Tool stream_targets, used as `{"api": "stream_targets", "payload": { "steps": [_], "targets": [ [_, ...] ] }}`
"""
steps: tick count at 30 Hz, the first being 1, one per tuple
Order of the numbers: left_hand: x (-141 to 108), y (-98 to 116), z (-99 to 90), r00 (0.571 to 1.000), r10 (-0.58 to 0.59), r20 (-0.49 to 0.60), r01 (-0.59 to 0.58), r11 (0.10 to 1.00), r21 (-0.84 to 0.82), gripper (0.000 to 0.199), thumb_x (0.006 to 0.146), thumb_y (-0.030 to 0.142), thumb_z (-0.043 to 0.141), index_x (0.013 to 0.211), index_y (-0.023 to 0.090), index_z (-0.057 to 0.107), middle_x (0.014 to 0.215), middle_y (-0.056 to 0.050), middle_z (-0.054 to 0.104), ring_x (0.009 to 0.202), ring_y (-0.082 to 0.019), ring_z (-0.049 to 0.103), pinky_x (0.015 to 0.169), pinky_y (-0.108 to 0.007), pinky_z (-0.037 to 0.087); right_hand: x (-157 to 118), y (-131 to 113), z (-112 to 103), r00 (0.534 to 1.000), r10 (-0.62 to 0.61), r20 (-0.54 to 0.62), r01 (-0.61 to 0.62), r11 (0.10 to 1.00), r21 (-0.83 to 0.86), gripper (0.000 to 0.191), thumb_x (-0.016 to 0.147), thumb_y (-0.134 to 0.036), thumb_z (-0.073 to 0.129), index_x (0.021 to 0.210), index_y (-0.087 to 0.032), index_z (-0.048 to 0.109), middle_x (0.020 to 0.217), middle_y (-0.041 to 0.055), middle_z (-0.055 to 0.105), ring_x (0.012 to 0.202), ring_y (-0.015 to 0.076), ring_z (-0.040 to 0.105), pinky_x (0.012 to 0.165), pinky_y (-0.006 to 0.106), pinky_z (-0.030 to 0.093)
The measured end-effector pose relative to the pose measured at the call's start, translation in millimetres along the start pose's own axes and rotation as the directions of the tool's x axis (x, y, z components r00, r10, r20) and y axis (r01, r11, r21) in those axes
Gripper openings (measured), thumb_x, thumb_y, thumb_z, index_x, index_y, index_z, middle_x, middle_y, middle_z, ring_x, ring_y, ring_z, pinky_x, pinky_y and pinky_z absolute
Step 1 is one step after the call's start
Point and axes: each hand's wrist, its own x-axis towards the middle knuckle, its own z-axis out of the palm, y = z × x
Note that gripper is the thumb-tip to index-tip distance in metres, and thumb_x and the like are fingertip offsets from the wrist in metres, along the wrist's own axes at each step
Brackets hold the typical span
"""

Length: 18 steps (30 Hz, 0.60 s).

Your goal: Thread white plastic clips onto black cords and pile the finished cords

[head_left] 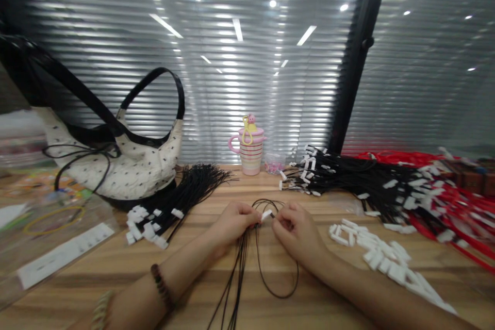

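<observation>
I've got the white plastic tag (pixel 266 215) pinched up off the counter (pixel 116 294), between my left hand (pixel 234 224) and right hand (pixel 297 229), both clenched on it and the black cord (pixel 297 279) end. The cord loops down from the hands onto the counter. Loose white tags (pixel 371 252) lie near, right of my right hand.

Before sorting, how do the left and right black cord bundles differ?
The left bundle is smaller than the right bundle. Its white tags cluster at its near end; the right bundle's show at both ends. The left lies beside a dotted handbag; the right reaches onto red material. Both are white-tagged and lie on the wooden table.
</observation>
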Motion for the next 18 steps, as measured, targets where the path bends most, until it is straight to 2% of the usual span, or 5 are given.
{"api": "stream_targets", "payload": {
  "steps": [2,4,8,11,18],
  "targets": [
    [-0.5,0.5,-0.4,1.000,0.006,0.028,-0.006,1.000,-0.009,0.023,0.063,0.034,0.056,0.057,0.012,0.058,0.052,0.003,0.044,0.052,-0.007,0.033,0.052,-0.022,0.020,-0.4,-1.1,-0.4,0.997,-0.067,-0.024,0.068,0.997,0.037,0.017,0.070,-0.013,0.047,0.053,-0.013,0.046,0.083,0.0058,0.052,0.065,0.0101,0.047,0.056,0.020,0.033],
    [-0.1,-0.1,-0.7,0.999,0.001,0.051,-0.001,1.000,-0.003,0.023,0.063,0.034,0.056,0.055,0.012,0.056,0.049,0.004,0.041,0.050,-0.006,0.031,0.051,-0.022,0.018,-0.7,-1.4,-0.1,0.992,-0.122,0.010,0.120,0.988,0.098,0.016,0.071,-0.011,0.046,0.056,-0.013,0.045,0.096,0.0060,0.052,0.068,0.0094,0.049,0.057,0.019,0.034],
    [0.8,-2.1,-1.2,0.998,0.008,0.064,-0.010,1.000,0.029,0.025,0.064,0.035,0.056,0.053,0.013,0.054,0.047,0.005,0.037,0.048,-0.006,0.027,0.050,-0.023,0.015,-1.3,-0.2,0.9,0.984,-0.169,0.051,0.158,0.974,0.163,0.017,0.072,-0.007,0.043,0.058,-0.015,0.039,0.086,0.0025,0.057,0.069,0.0095,0.050,0.058,0.019,0.034],
    [-0.9,-0.4,-1.1,0.998,0.005,0.069,-0.006,1.000,0.017,0.024,0.063,0.035,0.055,0.054,0.013,0.055,0.048,0.005,0.038,0.050,-0.006,0.028,0.049,-0.023,0.016,-1.9,0.5,0.7,0.982,-0.183,0.050,0.173,0.972,0.157,0.018,0.072,-0.005,0.043,0.058,-0.015,0.037,0.087,0.0029,0.056,0.074,0.0108,0.050,0.064,0.020,0.035],
    [-3.9,4.7,-0.4,0.998,-0.002,0.060,0.003,1.000,-0.007,0.024,0.063,0.036,0.056,0.059,0.012,0.059,0.050,0.003,0.041,0.052,-0.007,0.031,0.051,-0.022,0.019,-3.3,1.2,1.2,0.975,-0.205,0.080,0.194,0.972,0.130,0.013,0.073,-0.005,0.040,0.066,-0.016,0.042,0.092,0.0047,0.054,0.080,0.0132,0.048,0.069,0.022,0.036]
  ]
}}
